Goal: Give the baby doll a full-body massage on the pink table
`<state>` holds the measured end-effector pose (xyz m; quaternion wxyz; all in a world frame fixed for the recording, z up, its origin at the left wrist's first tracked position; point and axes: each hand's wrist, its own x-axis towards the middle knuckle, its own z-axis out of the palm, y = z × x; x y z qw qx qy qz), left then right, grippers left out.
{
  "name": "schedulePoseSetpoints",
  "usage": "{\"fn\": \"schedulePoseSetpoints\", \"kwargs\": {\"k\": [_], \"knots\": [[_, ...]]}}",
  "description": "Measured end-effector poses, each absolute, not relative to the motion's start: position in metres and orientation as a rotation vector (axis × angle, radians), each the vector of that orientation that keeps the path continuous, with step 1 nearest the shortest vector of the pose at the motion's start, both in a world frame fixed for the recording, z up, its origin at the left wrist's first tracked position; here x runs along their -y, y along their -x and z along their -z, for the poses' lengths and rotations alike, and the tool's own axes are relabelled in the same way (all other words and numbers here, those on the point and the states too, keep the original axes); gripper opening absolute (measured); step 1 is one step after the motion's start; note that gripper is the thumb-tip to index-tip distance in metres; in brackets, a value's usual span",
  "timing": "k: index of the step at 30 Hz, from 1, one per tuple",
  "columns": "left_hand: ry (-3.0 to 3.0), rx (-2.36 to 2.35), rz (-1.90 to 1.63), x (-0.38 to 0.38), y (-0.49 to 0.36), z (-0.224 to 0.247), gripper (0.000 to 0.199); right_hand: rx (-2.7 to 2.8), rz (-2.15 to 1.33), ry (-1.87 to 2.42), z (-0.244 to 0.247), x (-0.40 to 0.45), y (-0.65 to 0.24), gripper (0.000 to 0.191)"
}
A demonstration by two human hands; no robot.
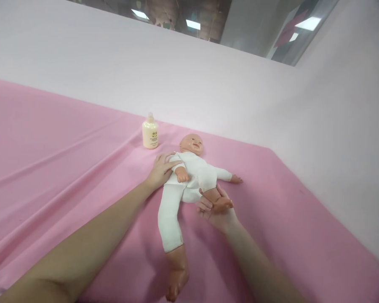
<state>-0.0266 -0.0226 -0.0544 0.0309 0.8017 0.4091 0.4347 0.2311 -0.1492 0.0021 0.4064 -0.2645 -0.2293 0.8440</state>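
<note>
A baby doll (196, 166) with a white cloth body lies on its back on the pink cloth, head away from me. My left hand (162, 169) grips the doll at its upper arm and side, the fingers curled over the white sleeve. In my right hand (219, 212) is the doll's bent leg, held near the ankle and raised off the cloth, with the thumb and fingers on either side. The doll's other leg (172, 223) stretches toward me. Its far arm (224, 174) lies out to the right. Parts of my fingers are hidden behind the doll.
A pale yellow lotion bottle (150, 134) stands upright left of the doll's head. The pink cloth (82, 168) has folds on the left. Behind it rises a white wall (129, 71), with a window (240, 25) showing light reflections at the top.
</note>
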Motion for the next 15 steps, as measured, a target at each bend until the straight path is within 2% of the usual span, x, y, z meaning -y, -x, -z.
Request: {"fn": "schedulePoseSetpoints", "kwargs": {"k": [15], "knots": [[-2.551,-1.253,-1.345,0.0221,0.0271,0.0524,0.046,0.469,-2.089,0.827,0.0025,0.1442,-0.2292,0.041]]}}
